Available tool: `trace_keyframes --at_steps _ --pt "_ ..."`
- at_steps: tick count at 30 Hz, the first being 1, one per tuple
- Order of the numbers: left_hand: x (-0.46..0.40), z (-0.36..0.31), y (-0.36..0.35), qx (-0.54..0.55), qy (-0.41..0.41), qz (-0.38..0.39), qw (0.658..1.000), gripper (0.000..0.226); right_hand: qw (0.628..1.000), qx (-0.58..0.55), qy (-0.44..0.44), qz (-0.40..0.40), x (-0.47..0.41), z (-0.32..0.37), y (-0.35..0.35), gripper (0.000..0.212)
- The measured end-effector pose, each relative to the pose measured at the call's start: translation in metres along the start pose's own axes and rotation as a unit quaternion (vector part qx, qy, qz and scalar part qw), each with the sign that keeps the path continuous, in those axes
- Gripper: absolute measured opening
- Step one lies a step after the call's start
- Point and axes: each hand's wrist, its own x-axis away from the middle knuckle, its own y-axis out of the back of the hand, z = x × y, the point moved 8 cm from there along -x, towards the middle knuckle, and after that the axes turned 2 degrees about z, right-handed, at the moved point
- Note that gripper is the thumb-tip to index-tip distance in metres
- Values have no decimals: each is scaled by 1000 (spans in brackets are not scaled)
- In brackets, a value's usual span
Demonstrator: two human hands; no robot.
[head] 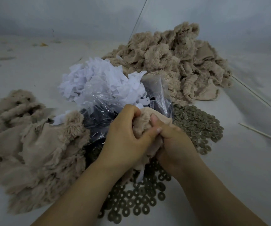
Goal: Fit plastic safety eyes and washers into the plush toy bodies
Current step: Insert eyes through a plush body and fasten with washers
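The person is working a small beige plush body (143, 123) between both hands, low over the pale surface (229, 168), just in front of a clear plastic bag (99, 115) that seems to be holding dark eyes. The likeliest trouble from here, as I judge it, is a washer going on crooked or only partway, since the pushing is happening blind inside folds of fur; a tilted washer would leave the eye loose. The fabric could also be bunching under the washer, or the eye post could be slipping back out of its hole if the squeeze is easing off. I cannot see any eye or washer inside the plush, so whether one is seated is unclear.

The left hand (125, 136) is curling around the plush from the left, its fingers (132, 110) tucking over the top edge and the thumb pressing across toward the other hand. The right hand (172, 141) is gripping from the right, its fingers bent tightly into the fur, one fingertip showing at the top. Neither hand is spread at all.

Loose washers (198, 123) are lying in a heap just beside the right hand, with more washers (138, 201) under the wrists. Piles of plush bodies are sitting to the left (33, 144) and further back on the right (172, 62), with white paper scraps (99, 79) between them.
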Motion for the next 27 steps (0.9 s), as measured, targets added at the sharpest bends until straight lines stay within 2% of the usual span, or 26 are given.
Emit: trace_keyframes --at_steps 2,4,9,11,13,17,27 --pt "-1 -2 3 -2 -22 -29 999 23 1000 1 4 7 0 0 -2 44" --pt "-4 3 7 27 -9 -45 999 17 1000 9 22 13 0 1 -2 41" --pt "-6 30 6 191 105 -29 976 29 999 33 40 3 -2 2 0 36" --pt "-4 33 2 234 130 -23 963 35 999 37 39 0 -2 1 0 36" --pt "-4 31 -1 256 135 -12 957 32 999 38 38 -1 -2 1 0 37" --pt "-3 23 -3 238 105 -3 966 23 998 44 39 6 -2 1 0 42" --pt "-2 25 -4 218 101 7 971 22 998 45 30 -29 -1 0 5 24"
